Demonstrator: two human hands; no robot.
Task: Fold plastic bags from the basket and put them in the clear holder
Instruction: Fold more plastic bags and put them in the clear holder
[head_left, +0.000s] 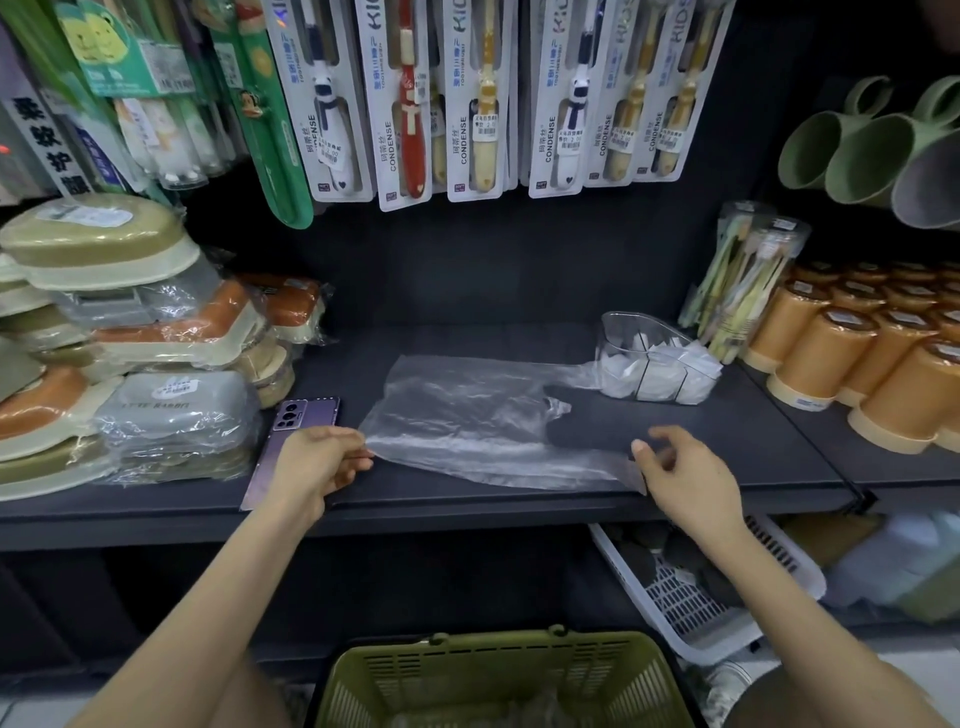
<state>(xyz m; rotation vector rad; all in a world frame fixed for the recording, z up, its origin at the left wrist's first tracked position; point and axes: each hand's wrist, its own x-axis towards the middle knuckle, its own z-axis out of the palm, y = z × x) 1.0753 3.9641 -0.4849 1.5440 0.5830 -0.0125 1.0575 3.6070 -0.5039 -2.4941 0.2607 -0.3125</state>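
Observation:
A clear plastic bag (467, 415) lies spread flat on the dark shelf (727, 441), its handles pointing right. My left hand (317, 462) pinches the bag's near left corner. My right hand (680, 467) holds the bag's near right edge, fingers curled over the plastic. The clear holder (613, 332) stands at the back right of the shelf with several folded white bags inside its compartments. Below, at the bottom centre, sits the green basket (498, 670) with crumpled clear bags inside.
A purple phone (291, 431) lies on the shelf under my left wrist. Wrapped soap boxes (156, 364) are stacked at the left, orange cups (857, 364) at the right. Toothbrush packs (467, 104) hang above. A white basket (675, 597) sits under the shelf.

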